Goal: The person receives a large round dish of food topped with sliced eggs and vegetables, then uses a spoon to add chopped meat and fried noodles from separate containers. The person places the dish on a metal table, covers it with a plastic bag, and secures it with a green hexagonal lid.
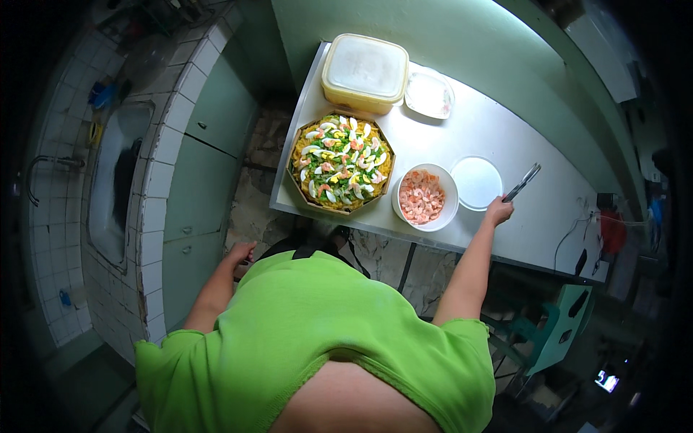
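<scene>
Metal tongs [524,182] sit in the right grip [499,211], which is wrapped around them; the left grip [242,252] is loosely curled, contents unclear. Left of the right grip, shrimp [421,196] lie in a white bowl [452,198], egg-topped noodles [341,165] beyond; light pinches should keep the shrimp whole.

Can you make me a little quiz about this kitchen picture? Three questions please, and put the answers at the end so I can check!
1. Which hand holds the metal tongs?
2. True or false: the white bowl of shrimp stands between the octagonal tray and the round white lid.
3. What can you see in the octagonal tray?
a) strawberries
b) egg slices
c) slices of bread

Key:
1. The right hand.
2. True.
3. b
</scene>
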Demonstrator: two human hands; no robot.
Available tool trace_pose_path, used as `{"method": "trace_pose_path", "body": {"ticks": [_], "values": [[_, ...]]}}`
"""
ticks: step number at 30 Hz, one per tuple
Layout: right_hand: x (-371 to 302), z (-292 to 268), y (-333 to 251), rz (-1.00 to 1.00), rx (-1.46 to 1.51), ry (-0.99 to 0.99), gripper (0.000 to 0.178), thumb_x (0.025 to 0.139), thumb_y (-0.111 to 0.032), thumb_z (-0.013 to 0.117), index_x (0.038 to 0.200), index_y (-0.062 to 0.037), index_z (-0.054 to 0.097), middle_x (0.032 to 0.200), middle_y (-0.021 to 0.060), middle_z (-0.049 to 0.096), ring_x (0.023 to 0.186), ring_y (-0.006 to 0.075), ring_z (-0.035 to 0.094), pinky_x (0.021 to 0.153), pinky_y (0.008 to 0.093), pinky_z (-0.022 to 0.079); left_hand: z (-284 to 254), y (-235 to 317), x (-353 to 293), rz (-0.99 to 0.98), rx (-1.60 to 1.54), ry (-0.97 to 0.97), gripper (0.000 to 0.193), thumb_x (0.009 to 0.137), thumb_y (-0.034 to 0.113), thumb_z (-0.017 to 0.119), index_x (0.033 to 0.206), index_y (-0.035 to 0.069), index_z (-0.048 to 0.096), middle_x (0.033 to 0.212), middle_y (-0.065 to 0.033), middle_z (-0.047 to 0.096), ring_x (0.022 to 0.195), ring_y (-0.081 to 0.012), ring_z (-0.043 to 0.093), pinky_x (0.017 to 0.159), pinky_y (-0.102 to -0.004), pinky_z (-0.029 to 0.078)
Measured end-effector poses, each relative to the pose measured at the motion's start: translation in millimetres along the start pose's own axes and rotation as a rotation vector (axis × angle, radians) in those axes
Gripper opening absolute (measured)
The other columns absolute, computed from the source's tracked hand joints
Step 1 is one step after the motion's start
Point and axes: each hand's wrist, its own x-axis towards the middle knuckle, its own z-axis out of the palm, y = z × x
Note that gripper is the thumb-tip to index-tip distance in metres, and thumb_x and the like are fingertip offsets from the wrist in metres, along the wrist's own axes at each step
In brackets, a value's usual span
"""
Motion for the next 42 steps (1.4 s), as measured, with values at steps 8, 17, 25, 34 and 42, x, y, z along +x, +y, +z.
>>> {"method": "trace_pose_path", "body": {"ticks": [8, 17, 25, 34, 42], "values": [[-145, -83, -76, -0.99, 0.317, -0.124, 0.037, 0.079, 0.007, 0.051, 0.114, -0.0023, 0.06, 0.098, 0.0158, 0.059, 0.1, 0.0326, 0.057, 0.089, 0.043, 0.047, 7, 2, -10, -0.015, -0.001, 0.002, 0.039, 0.089, 0.044, 0.059, 0.069, 0.013, 0.051, 0.058, -0.0004, 0.053, 0.051, -0.0156, 0.059, 0.047, -0.0321, 0.041], [-256, -81, -86, -0.955, 0.14, -0.369, 0.046, 0.073, 0.004, 0.057, 0.119, -0.0039, 0.057, 0.106, 0.0156, 0.053, 0.114, 0.0373, 0.048, 0.101, 0.049, 0.034, -44, 87, 1, 0.567, -0.017, 0.296, 0.04, 0.092, 0.038, 0.056, 0.071, 0.004, 0.057, 0.061, -0.0048, 0.057, 0.055, -0.013, 0.053, 0.053, -0.0295, 0.042], [-268, -68, -93, -0.768, 0.174, -0.34, 0.057, 0.066, 0.008, 0.064, 0.119, -0.009, 0.058, 0.106, 0.014, 0.048, 0.111, 0.0324, 0.045, 0.096, 0.0435, 0.035, -17, 381, -6, 1.328, 0.008, 0.344, 0.029, 0.09, 0.02, 0.063, 0.113, 0.004, 0.06, 0.1, -0.0045, 0.066, 0.089, -0.012, 0.061, 0.082, -0.0274, 0.049], [-225, -64, -134, -0.072, 0.669, -0.774, 0.035, 0.091, -0.015, 0.063, 0.125, -0.0077, 0.058, 0.088, -0.0003, 0.061, 0.076, 0.008, 0.053, 0.07, 0.0227, 0.044, -38, 515, -21, 1.554, 1.189, 0.449, 0.058, 0.071, 0.024, 0.075, 0.123, 0.009, 0.055, 0.132, -0.0128, 0.05, 0.126, -0.0283, 0.044, 0.104, -0.0399, 0.037], [-219, -38, -211, -0.058, 0.383, -0.643, 0.03, 0.091, -0.016, 0.059, 0.118, -0.0035, 0.061, 0.081, 0.0028, 0.063, 0.077, 0.0082, 0.056, 0.071, 0.0233, 0.044, -67, 589, 27, 1.822, 1.487, 0.054, 0.029, 0.066, 0.021, 0.07, 0.087, 0.006, 0.058, 0.087, -0.0104, 0.062, 0.084, -0.0283, 0.065, 0.071, -0.039, 0.055]]}}
